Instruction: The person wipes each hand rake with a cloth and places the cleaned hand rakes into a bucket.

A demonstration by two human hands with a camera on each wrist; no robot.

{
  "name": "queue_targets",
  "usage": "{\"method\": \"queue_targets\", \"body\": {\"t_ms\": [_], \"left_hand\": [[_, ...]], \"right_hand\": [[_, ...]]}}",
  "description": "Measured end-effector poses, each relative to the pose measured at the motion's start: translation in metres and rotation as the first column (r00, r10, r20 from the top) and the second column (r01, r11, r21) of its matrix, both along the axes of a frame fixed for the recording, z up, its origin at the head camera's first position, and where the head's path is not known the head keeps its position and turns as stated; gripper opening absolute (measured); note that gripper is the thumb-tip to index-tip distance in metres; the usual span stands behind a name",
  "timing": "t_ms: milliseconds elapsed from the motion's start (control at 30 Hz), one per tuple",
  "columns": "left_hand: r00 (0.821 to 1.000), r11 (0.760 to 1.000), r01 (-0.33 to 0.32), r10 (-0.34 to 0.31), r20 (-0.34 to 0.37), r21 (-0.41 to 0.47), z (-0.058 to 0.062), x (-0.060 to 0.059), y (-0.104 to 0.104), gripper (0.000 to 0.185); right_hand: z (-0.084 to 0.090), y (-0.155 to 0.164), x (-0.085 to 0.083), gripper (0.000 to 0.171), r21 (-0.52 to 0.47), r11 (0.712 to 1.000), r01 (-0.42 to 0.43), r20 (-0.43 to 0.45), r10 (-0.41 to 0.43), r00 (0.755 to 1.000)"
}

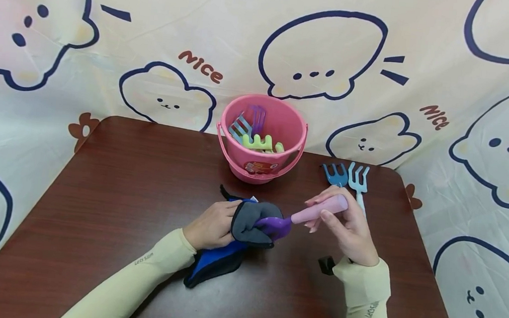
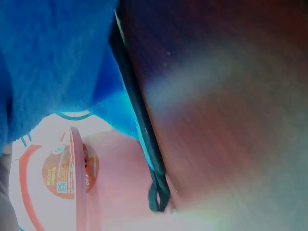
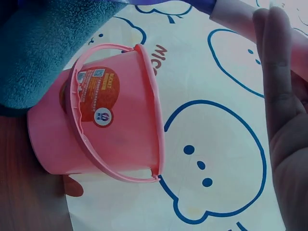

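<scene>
My left hand holds a blue and grey cloth with black edging, which is bunched over its fingertips. In my right hand, a toy shovel is pinched by its pale pink handle, between thumb and fingers. Its purple blade lies against the grey side of the cloth and is partly covered by it. The left wrist view is filled at the upper left by the cloth's blue side, with a black hanging loop. How the left fingers curl under the cloth is hidden.
Behind the hands stands a pink bucket holding purple, light blue and green toy tools. A blue rake and a light blue rake lie at the back right, partly behind the right hand. A patterned curtain surrounds the brown table.
</scene>
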State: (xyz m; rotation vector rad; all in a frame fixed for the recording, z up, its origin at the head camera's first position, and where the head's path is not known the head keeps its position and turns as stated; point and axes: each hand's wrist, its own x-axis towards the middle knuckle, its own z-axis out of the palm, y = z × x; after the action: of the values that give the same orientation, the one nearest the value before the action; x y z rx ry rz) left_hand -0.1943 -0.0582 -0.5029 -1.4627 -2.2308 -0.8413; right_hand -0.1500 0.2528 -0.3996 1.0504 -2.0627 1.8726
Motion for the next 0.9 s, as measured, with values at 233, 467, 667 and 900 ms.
{"method": "queue_targets", "body": {"t_ms": [233, 467, 667, 900], "left_hand": [[0.993, 0.998, 0.063, -0.063, 0.105, 0.0, -0.002, 0.001, 0.0, 0.027], [0.957, 0.992, 0.077, -0.102, 0.271, 0.102, -0.003, 0.003, -0.002, 0.021], [0.833, 0.989, 0.068, -0.129, 0.538, 0.133, -0.004, 0.001, -0.003, 0.02], [0.718, 0.989, -0.025, -0.082, 0.691, 0.143, -0.008, -0.006, -0.006, 0.022]], "right_hand": [[0.0, 0.003, -0.002, 0.018, -0.046, 0.998, -0.041, 0.001, 0.041, 0.999], [0.0, 0.005, -0.002, 0.016, -0.028, 0.998, -0.048, -0.021, 0.047, 0.999], [-0.002, 0.004, -0.003, 0.016, -0.045, 0.994, -0.102, -0.013, 0.101, 0.995], [-0.002, 0.013, -0.006, 0.02, -0.175, 0.98, -0.099, -0.136, 0.076, 0.988]]}}
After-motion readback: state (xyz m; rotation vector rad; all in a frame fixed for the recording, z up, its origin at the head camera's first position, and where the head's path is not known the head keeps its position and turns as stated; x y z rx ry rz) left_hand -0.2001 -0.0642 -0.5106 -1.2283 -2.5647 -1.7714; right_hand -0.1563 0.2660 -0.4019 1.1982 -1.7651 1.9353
